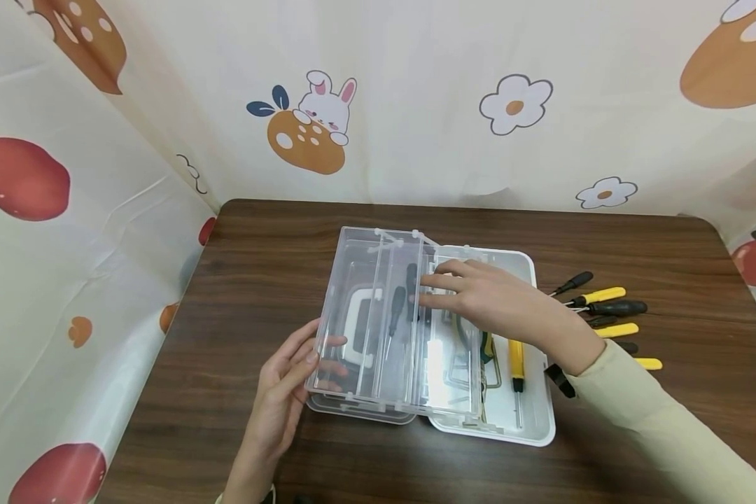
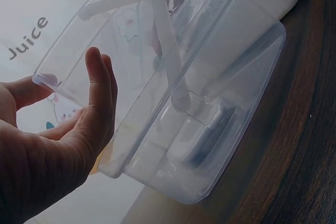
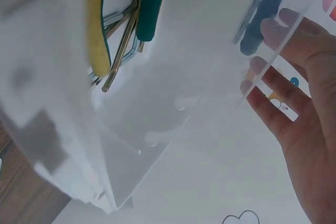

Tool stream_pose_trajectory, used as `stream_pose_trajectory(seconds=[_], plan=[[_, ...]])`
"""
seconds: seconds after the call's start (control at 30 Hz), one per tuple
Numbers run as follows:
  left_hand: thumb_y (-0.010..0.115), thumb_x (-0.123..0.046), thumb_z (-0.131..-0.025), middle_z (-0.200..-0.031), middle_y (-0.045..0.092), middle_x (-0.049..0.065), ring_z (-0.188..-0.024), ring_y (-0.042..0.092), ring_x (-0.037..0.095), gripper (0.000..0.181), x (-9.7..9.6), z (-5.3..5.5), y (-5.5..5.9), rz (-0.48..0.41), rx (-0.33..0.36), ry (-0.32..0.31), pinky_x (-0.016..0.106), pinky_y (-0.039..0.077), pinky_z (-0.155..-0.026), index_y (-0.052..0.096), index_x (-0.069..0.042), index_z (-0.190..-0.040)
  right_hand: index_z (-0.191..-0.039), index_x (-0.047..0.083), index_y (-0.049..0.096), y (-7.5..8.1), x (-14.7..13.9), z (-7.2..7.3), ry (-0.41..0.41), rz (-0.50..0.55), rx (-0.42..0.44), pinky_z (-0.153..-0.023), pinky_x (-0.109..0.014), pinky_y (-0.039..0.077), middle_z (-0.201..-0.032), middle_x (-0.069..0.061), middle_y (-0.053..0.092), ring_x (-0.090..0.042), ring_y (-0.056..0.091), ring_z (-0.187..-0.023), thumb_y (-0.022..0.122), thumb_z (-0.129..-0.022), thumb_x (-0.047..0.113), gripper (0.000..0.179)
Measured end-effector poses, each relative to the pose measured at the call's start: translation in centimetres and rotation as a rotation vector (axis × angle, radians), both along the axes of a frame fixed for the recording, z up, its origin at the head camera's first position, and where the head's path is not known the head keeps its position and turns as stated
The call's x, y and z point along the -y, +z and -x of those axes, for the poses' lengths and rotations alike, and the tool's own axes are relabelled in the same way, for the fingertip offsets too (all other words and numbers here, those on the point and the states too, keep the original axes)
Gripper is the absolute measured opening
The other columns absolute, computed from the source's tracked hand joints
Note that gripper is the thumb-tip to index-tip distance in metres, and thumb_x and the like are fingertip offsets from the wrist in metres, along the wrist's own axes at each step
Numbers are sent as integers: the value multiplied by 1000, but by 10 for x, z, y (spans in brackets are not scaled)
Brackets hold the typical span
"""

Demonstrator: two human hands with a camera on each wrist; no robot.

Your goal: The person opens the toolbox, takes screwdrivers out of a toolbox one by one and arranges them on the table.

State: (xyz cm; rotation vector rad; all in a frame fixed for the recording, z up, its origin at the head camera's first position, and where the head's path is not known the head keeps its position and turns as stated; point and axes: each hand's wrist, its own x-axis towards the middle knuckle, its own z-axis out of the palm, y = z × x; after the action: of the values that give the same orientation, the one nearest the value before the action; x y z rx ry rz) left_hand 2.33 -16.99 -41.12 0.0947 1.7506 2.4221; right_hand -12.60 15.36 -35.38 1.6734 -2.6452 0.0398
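Observation:
A clear divided tray (image 1: 365, 381) hangs out to the left of an opened toolbox, above its clear lid (image 2: 252, 85). My left hand (image 1: 283, 392) holds the tray's left edge, thumb on one side and fingers on the other. Two dark-handled screwdrivers lie in the tray, one a screwdriver (image 1: 397, 308) with its shaft toward me. Reaching across from the right, my right hand (image 1: 479, 297) has its fingers spread over the tray's side. In the right wrist view its fingertips are beside a dark screwdriver handle (image 3: 265, 17), seen partly through clear plastic.
The white toolbox base (image 1: 544, 420) holds a yellow-handled screwdriver (image 1: 516, 360), hex keys (image 1: 496, 378) and green-yellow-handled pliers (image 1: 486, 346). More black and yellow screwdrivers, one with a black handle (image 1: 617, 308), lie on the brown table (image 1: 246, 280) at the right. A patterned curtain hangs behind.

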Motion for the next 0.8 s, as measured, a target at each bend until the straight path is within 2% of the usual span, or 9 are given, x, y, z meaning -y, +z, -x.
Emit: stream_pose_trajectory(seconds=[0.23, 0.53, 0.8], plan=[[40, -6, -110, -131, 70, 6, -95, 76, 16, 48, 0, 1, 1, 0, 19, 9, 38, 67, -76, 36, 0, -157, -139, 29, 69, 1, 3, 0, 13, 5, -15, -105, -46, 58, -138, -1, 67, -26, 60, -127, 85, -83, -2, 65], [41, -8, -111, -130, 70, 5, -95, 76, 16, 48, 0, 0, 1, 6, 45, 29, 39, 68, -76, 37, -2, -158, -136, 24, 69, 4, 1, -1, 21, -18, -40, -112, -49, 54, -144, 0, 66, -28, 57, -137, 87, -81, 1, 62], [40, -6, -110, -131, 70, 7, -95, 75, 16, 48, -1, 0, 2, -3, 27, 19, 38, 67, -76, 35, 1, -157, -130, 24, 71, 1, 0, -1, 39, 1, -64, -110, -46, 55, -134, 3, 70, -25, 58, -132, 85, -82, -4, 57]])
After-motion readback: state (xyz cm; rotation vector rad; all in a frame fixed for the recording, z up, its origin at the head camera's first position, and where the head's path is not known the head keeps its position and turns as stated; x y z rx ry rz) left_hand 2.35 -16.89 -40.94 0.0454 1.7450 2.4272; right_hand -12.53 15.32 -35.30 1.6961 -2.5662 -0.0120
